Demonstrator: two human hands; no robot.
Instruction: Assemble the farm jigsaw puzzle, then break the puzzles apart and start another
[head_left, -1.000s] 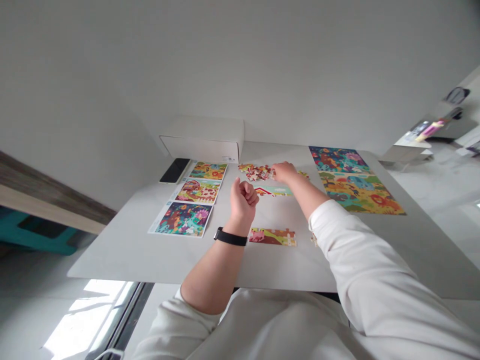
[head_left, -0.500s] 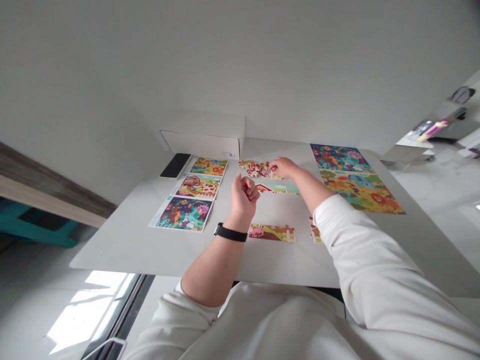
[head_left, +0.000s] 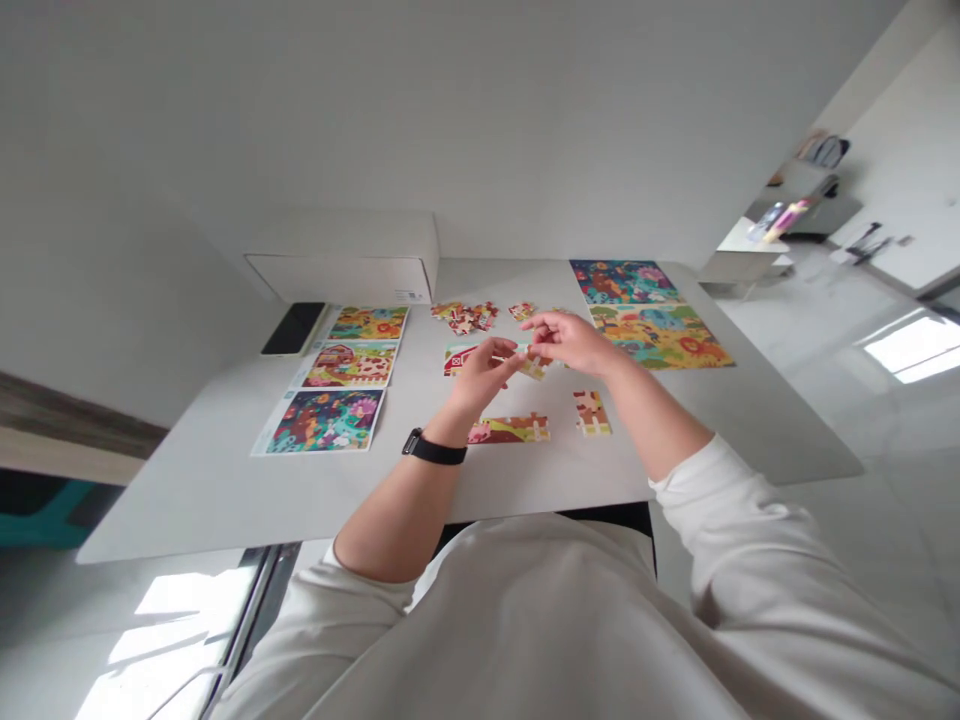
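While hands meet at frame centre, left hand (head_left: 486, 366) and right hand (head_left: 576, 341) both pinch small puzzle piece (head_left: 523, 350) between fingertips, lifted over white table (head_left: 225, 480). Piece pale, perhaps greenish; too small to read. Barn strip (head_left: 459, 358) just left; loose pile (head_left: 466, 317) above.
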